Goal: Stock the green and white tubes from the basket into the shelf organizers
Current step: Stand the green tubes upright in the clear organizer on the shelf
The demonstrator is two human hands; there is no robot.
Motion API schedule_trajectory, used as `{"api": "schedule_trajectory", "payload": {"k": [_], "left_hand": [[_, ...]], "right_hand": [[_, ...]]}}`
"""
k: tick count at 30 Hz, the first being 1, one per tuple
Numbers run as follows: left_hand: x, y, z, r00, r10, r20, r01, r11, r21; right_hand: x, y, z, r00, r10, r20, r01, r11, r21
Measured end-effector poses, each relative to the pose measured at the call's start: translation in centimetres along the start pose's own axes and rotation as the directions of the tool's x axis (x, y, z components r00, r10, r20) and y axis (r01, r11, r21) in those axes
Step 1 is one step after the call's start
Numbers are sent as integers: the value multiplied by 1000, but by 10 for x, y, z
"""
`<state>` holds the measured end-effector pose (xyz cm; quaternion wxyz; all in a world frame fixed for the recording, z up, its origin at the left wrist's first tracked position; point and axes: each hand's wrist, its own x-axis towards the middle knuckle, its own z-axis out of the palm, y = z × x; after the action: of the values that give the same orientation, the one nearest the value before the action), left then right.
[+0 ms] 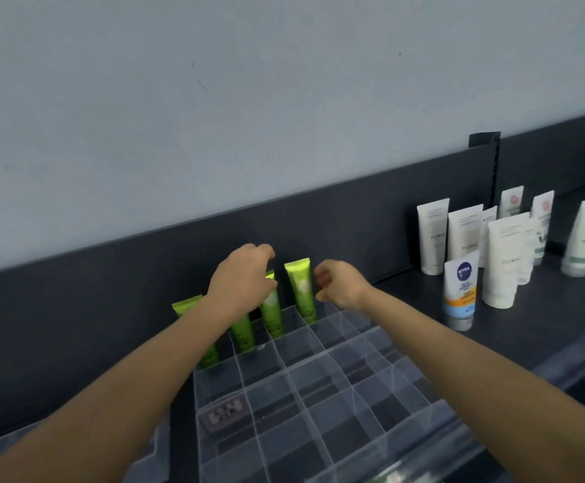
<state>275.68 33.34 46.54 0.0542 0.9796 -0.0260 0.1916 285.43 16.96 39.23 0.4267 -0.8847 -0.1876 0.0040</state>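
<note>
Our left hand (240, 280) curls over upright green tubes (271, 305); right hand (339, 285) half-open, empty, just beside rightmost tube (301, 291); left grip unclear.

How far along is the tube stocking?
Early on. Four green tubes stand in the back row of the clear organizer. The left hand touches one; the right hand hangs empty. Most compartments are still empty, and the basket is out of view.

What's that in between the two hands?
In the head view, one green tube stands upright in the clear organizer, between the left hand and right hand.
</note>
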Motion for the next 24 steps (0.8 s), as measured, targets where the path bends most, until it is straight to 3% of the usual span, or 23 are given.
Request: {"api": "schedule_trajectory", "payload": {"k": [7, 14, 18, 24], "left_hand": [[-37, 87, 12, 983, 181, -13, -181, 974, -136], [-93, 207, 64, 915, 404, 0, -385, 873, -298], [-132, 258, 113, 861, 496, 116, -420, 820, -389], [-178, 299, 198, 698, 604, 384, -450, 787, -421]], "right_hand": [[-85, 19, -51, 956, 14, -294, -8, 1000, 21], [-221, 104, -115, 845, 233, -482, -239, 970, 50], [-296, 161, -119, 791, 389, -472, -415, 908, 54], [-386, 249, -78, 666, 660, -348, -704, 710, 2]]}}
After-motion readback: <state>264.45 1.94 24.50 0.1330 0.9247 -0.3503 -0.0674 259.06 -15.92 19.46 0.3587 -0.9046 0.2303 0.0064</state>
